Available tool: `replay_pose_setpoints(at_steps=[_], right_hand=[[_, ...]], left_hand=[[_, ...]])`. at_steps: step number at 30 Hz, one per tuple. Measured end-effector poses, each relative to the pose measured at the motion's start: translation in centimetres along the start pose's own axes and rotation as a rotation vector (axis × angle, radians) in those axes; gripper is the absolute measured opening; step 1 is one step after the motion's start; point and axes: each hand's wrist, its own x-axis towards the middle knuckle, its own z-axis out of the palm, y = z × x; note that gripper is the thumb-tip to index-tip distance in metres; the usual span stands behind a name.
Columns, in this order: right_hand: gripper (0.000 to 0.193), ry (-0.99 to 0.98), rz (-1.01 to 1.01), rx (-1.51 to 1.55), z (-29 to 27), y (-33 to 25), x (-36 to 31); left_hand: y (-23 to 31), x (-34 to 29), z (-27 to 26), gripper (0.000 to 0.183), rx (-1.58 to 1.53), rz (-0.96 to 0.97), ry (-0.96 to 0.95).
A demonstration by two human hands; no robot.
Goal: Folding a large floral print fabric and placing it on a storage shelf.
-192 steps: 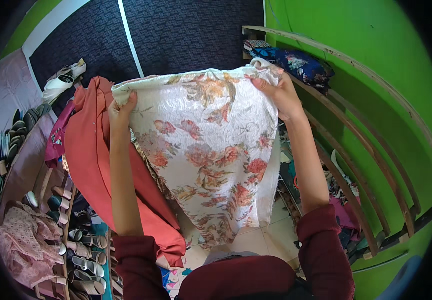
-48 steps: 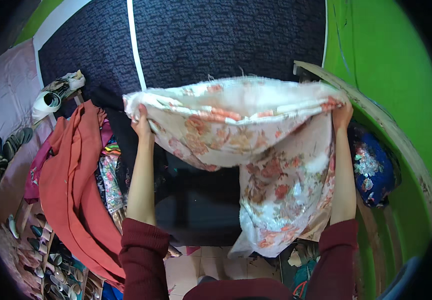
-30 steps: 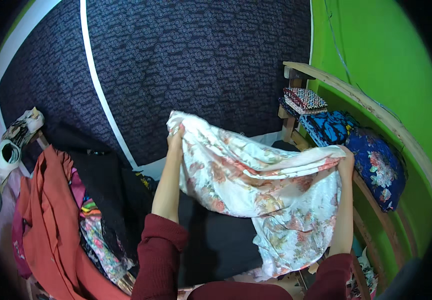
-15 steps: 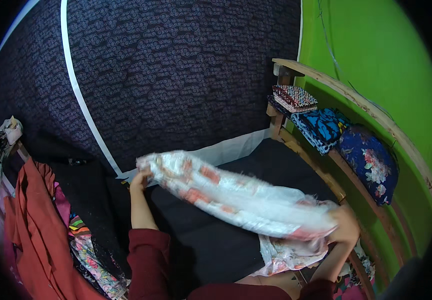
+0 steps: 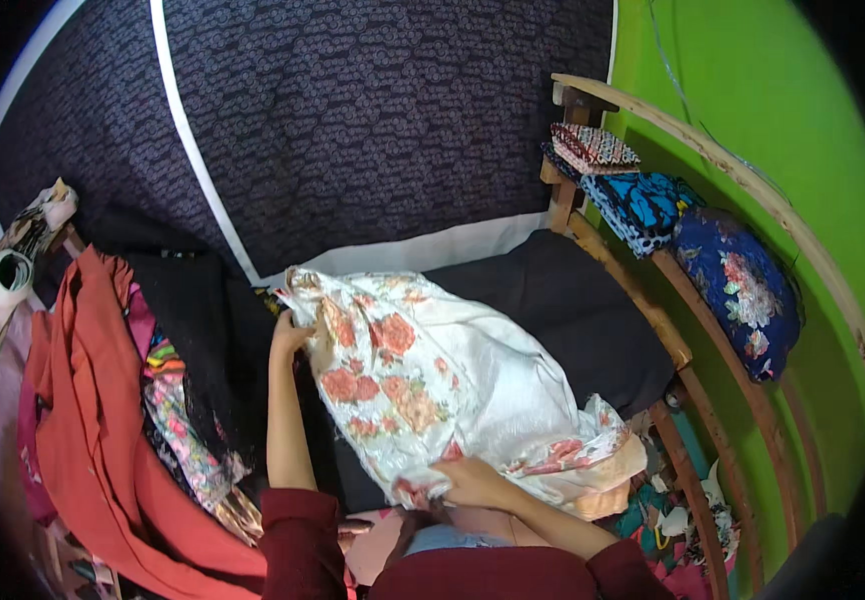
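**Gripping white floral fabric (image 5: 408,365) at two spots, spread on a black-covered surface (image 5: 578,300)**

On my feed: fabric lies rumpled across the black-covered surface, white with red-orange roses and green-brown leaves. Far edge near the white border (image 5: 443,242) under the dark patterned wall covering (image 5: 393,120); lower right part bunched, hanging past the surface's near edge.

My left hand (image 5: 294,333): at the fabric's left edge, fingers closed on it, thumb over the cloth, fingertips partly hidden. My right hand (image 5: 475,484): reaches in from lower right, fingers gripping a gathered bit of the near edge, close to the body. Both maroon sleeves (image 5: 298,530) pushed up, forearms bare.

Left side: rust-red cloth (image 5: 98,400) hanging in long folds, black garment (image 5: 185,310) beside it, multicolored floral cloth (image 5: 178,420) between the two.

Right side: wooden slatted rack (image 5: 753,180) against a green wall (image 5: 793,110). On it, from far to near: small folded patterned cloths (image 5: 598,147), blue-and-black printed cloth (image 5: 643,205), navy floral bundle (image 5: 738,290). Mixed scraps (image 5: 668,525) low at the near right, too cluttered to sort.
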Motion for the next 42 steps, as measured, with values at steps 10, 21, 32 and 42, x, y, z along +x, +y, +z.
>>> replay_pose_setpoints(at_steps=[10, 21, 32, 42], right_hand=[[0.043, 0.244, 0.125, 0.111, -0.9, -3.2, -3.2], [0.070, -0.017, -0.147, -0.009, 7.8, -4.6, -3.6], [0.049, 1.168, 0.441, 0.240, -3.1, 11.7, -7.1], [0.025, 0.844, 0.448, 0.273, -6.0, 10.3, -8.9]], left_hand=[[5.4, -34.1, 9.8, 0.035, 0.042, 0.199, 0.295], [2.8, -33.9, 8.6, 0.055, -0.651, -0.206, -0.069], [0.4, -37.2, 9.1, 0.054, -0.558, 0.010, 0.187], [2.7, -38.6, 2.8, 0.054, 0.288, 0.285, 0.410]])
